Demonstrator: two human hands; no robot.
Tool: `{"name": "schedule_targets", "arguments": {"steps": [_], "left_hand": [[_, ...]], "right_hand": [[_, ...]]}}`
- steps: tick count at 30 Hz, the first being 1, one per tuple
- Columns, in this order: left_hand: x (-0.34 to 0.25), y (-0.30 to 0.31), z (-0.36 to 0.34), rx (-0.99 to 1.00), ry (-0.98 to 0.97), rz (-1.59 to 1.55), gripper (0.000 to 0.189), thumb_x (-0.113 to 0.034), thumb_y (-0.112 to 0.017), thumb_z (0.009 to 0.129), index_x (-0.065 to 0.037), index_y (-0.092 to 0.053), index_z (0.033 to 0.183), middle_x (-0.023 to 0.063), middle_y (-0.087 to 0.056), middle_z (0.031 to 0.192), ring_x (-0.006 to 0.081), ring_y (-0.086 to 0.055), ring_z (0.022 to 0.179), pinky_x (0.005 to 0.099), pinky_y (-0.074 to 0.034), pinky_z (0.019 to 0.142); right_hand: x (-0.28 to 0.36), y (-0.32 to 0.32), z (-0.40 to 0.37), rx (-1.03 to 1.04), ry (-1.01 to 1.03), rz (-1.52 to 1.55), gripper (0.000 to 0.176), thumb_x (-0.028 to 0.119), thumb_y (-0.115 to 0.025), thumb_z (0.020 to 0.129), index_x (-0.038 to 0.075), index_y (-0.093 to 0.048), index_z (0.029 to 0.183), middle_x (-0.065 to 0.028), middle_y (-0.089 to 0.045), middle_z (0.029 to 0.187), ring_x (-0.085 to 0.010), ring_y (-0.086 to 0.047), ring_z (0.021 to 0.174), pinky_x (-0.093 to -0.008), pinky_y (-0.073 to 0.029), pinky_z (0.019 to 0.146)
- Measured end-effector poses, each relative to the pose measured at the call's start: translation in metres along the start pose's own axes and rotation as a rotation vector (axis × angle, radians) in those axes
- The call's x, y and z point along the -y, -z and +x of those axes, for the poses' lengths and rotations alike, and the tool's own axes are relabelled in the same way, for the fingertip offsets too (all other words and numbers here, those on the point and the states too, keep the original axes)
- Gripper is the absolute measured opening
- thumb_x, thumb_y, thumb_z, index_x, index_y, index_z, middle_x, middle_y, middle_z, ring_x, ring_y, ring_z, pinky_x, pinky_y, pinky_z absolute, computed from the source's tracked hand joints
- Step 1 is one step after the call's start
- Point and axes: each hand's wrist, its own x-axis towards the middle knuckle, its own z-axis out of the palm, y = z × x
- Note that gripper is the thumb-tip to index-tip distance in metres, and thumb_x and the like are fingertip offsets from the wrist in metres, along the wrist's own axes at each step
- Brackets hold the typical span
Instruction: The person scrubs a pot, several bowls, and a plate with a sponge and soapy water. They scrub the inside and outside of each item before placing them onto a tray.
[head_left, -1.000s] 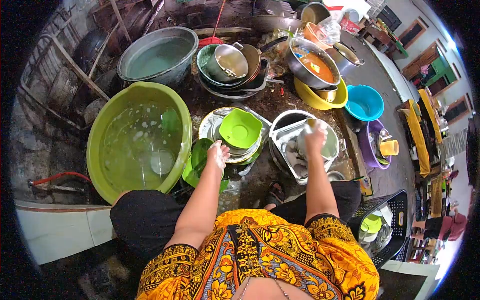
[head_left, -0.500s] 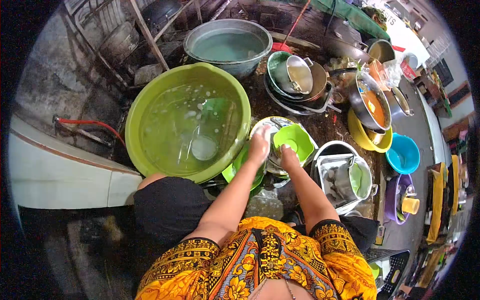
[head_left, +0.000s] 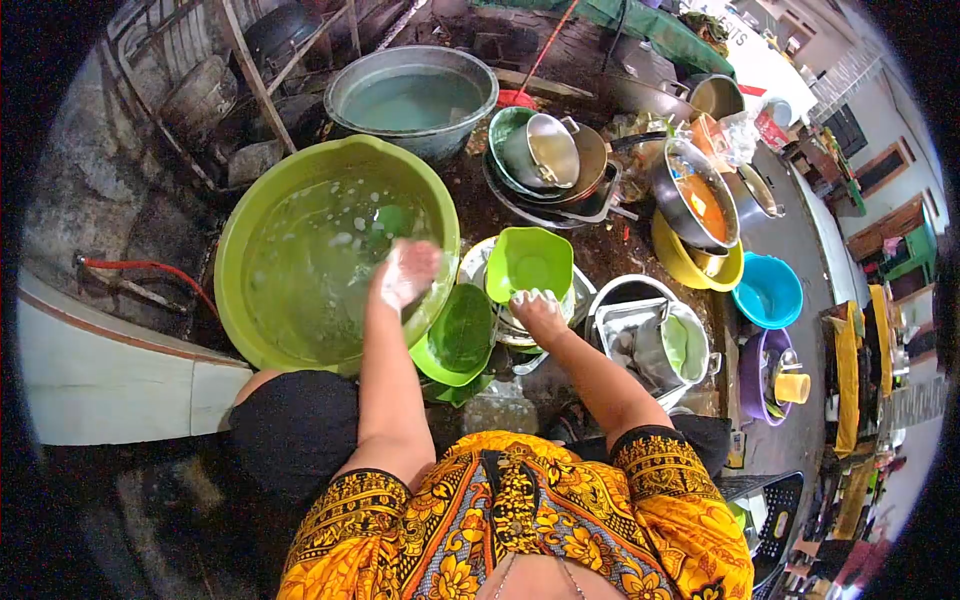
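Observation:
Held by its near edge in my right hand point(head_left: 538, 315) is a light green bowl point(head_left: 530, 260), tilted so its inside faces me. The right fingers are closed on the rim, with white suds on them. My left hand point(head_left: 408, 274), also sudsy and slightly blurred, is over the right side of a large green tub point(head_left: 237, 250) of water; its fingers are stretched out and hold nothing. Foam floats on the water, and a green shape point(head_left: 392, 224) shows in it. Between my arms are green dishes point(head_left: 455, 335). Plates point(head_left: 473, 262) lie under the held bowl, partly hidden.
A grey tub of water point(head_left: 412, 135) stands behind the green one. Stacked pots point(head_left: 540, 150) are at the back. To the right are a metal pot point(head_left: 690, 345), a pan of orange liquid point(head_left: 700, 200), a blue basin point(head_left: 768, 290) and a purple basin point(head_left: 757, 375).
My left hand has moved left, from beside the bowl to over the tub. My right hand keeps the bowl, which is now tilted more upright. The whole view has shifted slightly.

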Motion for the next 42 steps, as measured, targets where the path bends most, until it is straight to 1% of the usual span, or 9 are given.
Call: {"name": "schedule_targets", "arguments": {"steps": [1, 5, 10, 17, 25, 29, 35, 37, 42], "left_hand": [[-0.006, -0.021, -0.007, 0.367, 0.015, -0.344, 0.032, -0.025, -0.044, 0.092, 0.001, -0.059, 0.104, 0.0144, -0.064, 0.098, 0.0240, -0.062, 0.092, 0.0349, -0.051, 0.076], [0.013, -0.098, -0.012, 0.297, 0.074, 0.226, 0.034, -0.029, -0.046, 0.091, 0.000, -0.060, 0.104, 0.0108, -0.064, 0.098, 0.0209, -0.062, 0.089, 0.0348, -0.049, 0.080], [0.059, -0.117, -0.012, -0.101, -0.891, 1.148, 0.056, -0.004, -0.059, 0.079, -0.004, -0.036, 0.130, 0.0176, -0.044, 0.126, 0.0299, -0.045, 0.113, 0.0339, -0.034, 0.098], [0.110, -0.109, -0.008, 0.142, 0.095, 0.494, 0.050, -0.004, -0.049, 0.087, -0.011, -0.035, 0.134, 0.0100, -0.054, 0.118, 0.0203, -0.053, 0.103, 0.0315, -0.043, 0.088], [0.146, -0.180, -0.078, 0.353, -0.440, 1.527, 0.062, 0.010, -0.036, 0.072, -0.015, -0.045, 0.128, 0.0231, -0.053, 0.113, 0.0363, -0.050, 0.106, 0.0390, -0.039, 0.094], [0.170, -0.185, -0.078, 0.296, -0.599, 1.292, 0.054, -0.001, -0.044, 0.080, -0.022, -0.043, 0.129, 0.0220, -0.053, 0.108, 0.0396, -0.051, 0.100, 0.0437, -0.042, 0.087], [0.157, -0.171, -0.050, 0.220, -0.360, 0.573, 0.043, -0.006, -0.049, 0.086, -0.007, -0.041, 0.128, 0.0186, -0.056, 0.109, 0.0260, -0.054, 0.101, 0.0372, -0.046, 0.083], [0.158, -0.156, -0.036, 0.021, -0.274, 0.519, 0.033, -0.015, -0.036, 0.094, -0.005, -0.044, 0.124, 0.0110, -0.058, 0.108, 0.0192, -0.055, 0.096, 0.0339, -0.044, 0.082], [0.186, -0.156, -0.036, -0.018, -0.145, 0.642, 0.037, -0.030, -0.040, 0.093, -0.005, -0.049, 0.119, 0.0102, -0.059, 0.104, 0.0202, -0.055, 0.090, 0.0328, -0.042, 0.082]], "right_hand": [[0.000, 0.005, 0.004, -0.002, -0.006, 0.000, 0.015, 0.015, -0.054, 0.076, 0.015, -0.055, 0.091, -0.0039, -0.057, 0.084, -0.0201, -0.058, 0.081, -0.0366, -0.044, 0.066], [0.001, 0.015, 0.007, 0.136, 0.016, 0.111, 0.032, 0.013, -0.047, 0.082, 0.017, -0.046, 0.113, -0.0121, -0.056, 0.108, -0.0274, -0.057, 0.098, -0.0465, -0.042, 0.088], [0.003, 0.026, -0.008, 0.216, 0.018, 0.186, 0.035, 0.015, -0.040, 0.085, 0.021, -0.043, 0.120, -0.0157, -0.052, 0.117, -0.0308, -0.058, 0.097, -0.0517, -0.036, 0.094], [-0.002, 0.026, -0.074, 0.061, -0.014, 0.224, 0.031, 0.017, -0.044, 0.082, 0.021, -0.046, 0.113, -0.0156, -0.055, 0.103, -0.0313, -0.060, 0.085, -0.0489, -0.042, 0.083], [-0.009, 0.001, -0.122, 0.170, -0.894, 0.908, 0.048, 0.027, -0.067, 0.072, 0.003, -0.052, 0.110, -0.0232, -0.060, 0.097, -0.0373, -0.058, 0.093, -0.0414, -0.046, 0.079], [-0.011, -0.044, -0.107, -0.358, -1.362, 1.151, 0.056, 0.033, -0.062, 0.078, -0.001, -0.044, 0.119, -0.0237, -0.056, 0.111, -0.0376, -0.055, 0.099, -0.0408, -0.044, 0.083], [0.051, -0.119, -0.076, -0.469, -0.822, 1.867, 0.066, 0.031, -0.052, 0.084, 0.008, -0.023, 0.139, -0.0253, -0.044, 0.126, -0.0400, -0.046, 0.112, -0.0417, -0.038, 0.092], [0.014, 0.012, -0.092, 0.363, -0.642, 0.878, 0.054, 0.017, -0.051, 0.081, 0.016, -0.036, 0.133, -0.0223, -0.052, 0.115, -0.0356, -0.051, 0.106, -0.0444, -0.042, 0.086], [-0.014, 0.016, -0.079, -0.043, -0.921, 0.666, 0.036, 0.015, -0.047, 0.083, 0.004, -0.045, 0.118, -0.0257, -0.055, 0.104, -0.0357, -0.054, 0.102, -0.0475, -0.042, 0.084]]}}
